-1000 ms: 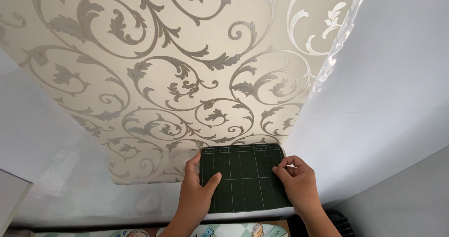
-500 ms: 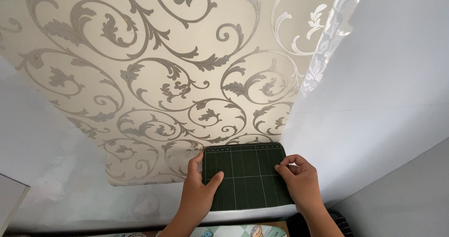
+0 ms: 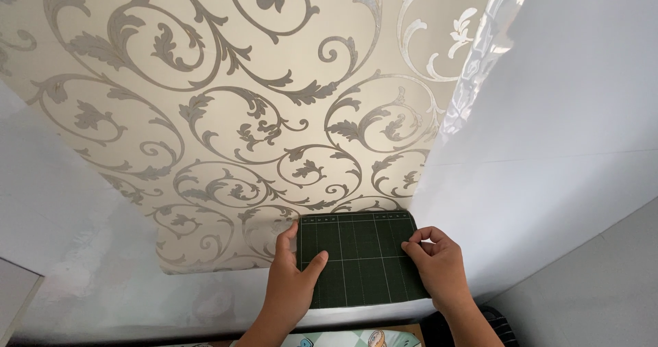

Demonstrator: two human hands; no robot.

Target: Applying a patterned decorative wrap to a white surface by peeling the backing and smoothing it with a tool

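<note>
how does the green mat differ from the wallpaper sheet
The green mat is dark with a thin pale grid; the wallpaper is cream with silvery scrolling leaves. The mat is small and held by the left hand and right hand; the wallpaper spreads far wider, untouched except where the mat overlaps its lower edge. Both lie flat against the white wall.

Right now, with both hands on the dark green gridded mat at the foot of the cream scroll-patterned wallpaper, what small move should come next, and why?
Probably press the dark green gridded mat flat and slide it sideways along the cream scroll-patterned wallpaper. The left hand and right hand grip its side edges, and it covers only the paper's lower right corner; the strip's right edge looks crinkled.
</note>
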